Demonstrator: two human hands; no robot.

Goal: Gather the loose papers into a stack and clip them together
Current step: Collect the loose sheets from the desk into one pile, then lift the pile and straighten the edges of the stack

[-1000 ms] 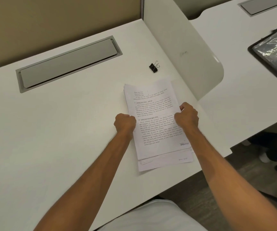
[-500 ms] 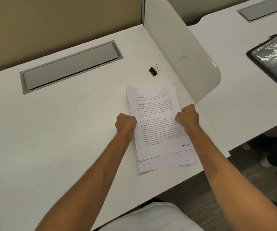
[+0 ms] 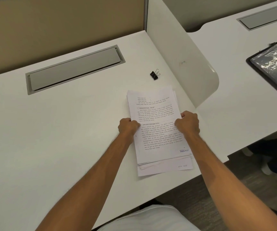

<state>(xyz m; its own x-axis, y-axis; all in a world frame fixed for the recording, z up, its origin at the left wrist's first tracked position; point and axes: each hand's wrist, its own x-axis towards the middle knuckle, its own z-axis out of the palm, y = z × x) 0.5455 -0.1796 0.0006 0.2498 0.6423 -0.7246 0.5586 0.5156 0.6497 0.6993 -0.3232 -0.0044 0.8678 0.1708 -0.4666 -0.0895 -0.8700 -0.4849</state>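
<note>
A pile of printed white papers [image 3: 157, 130] lies on the white desk [image 3: 59, 139], its lower sheets sticking out unevenly at the near end. My left hand [image 3: 128, 126] grips the pile's left edge with curled fingers. At the right edge my right hand [image 3: 188, 123] holds the pile the same way. A small black binder clip [image 3: 154, 74] with silver handles rests on the desk beyond the papers, apart from both hands.
A grey cable-tray lid [image 3: 75, 69] is set into the desk at the back left. A white divider panel [image 3: 184, 64] rises along the desk's right side. On the neighbouring desk lies a dark plastic folder [image 3: 274, 64]. The desk's front edge runs just below the papers.
Both hands have stayed on the pile's edges. The top sheets have shifted slightly, and the pile looks a little more aligned at its far end.
</note>
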